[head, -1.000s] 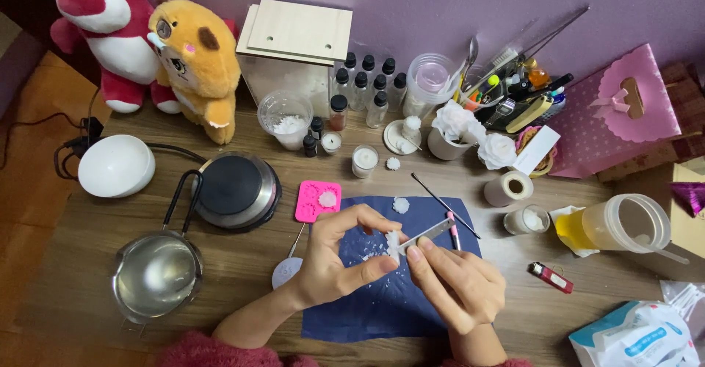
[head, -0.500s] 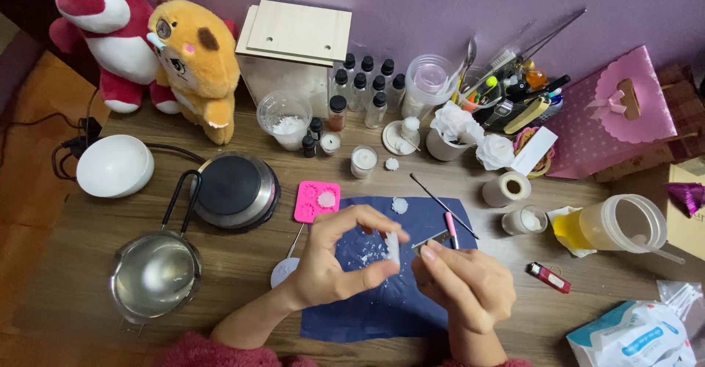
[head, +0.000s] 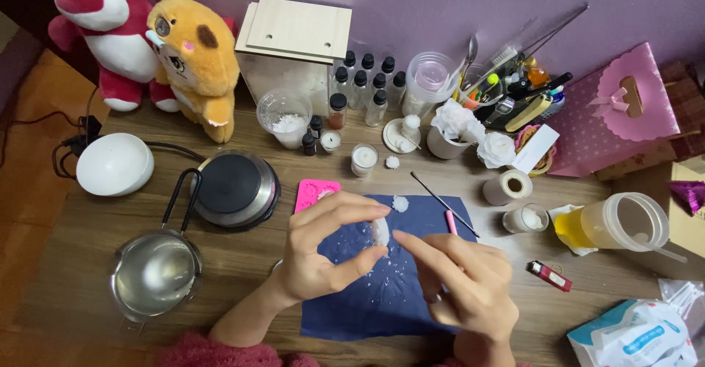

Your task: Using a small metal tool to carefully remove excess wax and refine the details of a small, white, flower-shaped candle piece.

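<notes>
Two hands work above a wooden table [head: 66, 264], over a dark blue cloth [head: 382, 301] strewn with white flakes. Largest at the rear are a red plush toy [head: 103, 29] and an orange plush toy [head: 194, 62], beside a pale wooden box [head: 297, 33]. At the left stand a white dome [head: 114, 164], a round hot plate [head: 233, 189] and a steel pot [head: 154, 275]. At the right lie a pink gift bag [head: 617, 110] and a clear measuring cup [head: 624, 222]. The left hand [head: 323, 253] pinches a small white wax piece [head: 380, 231] between thumb and forefinger, holding it above the cloth, just in front of the pink mould [head: 316, 191]. The right hand [head: 463, 286] has its fingers curled together, the forefinger extended and touching the wax piece. Near the cloth's right edge lie a thin metal stick [head: 444, 204] and a pink tool [head: 451, 222]. A red lighter [head: 549, 275] rests farther right.
</notes>
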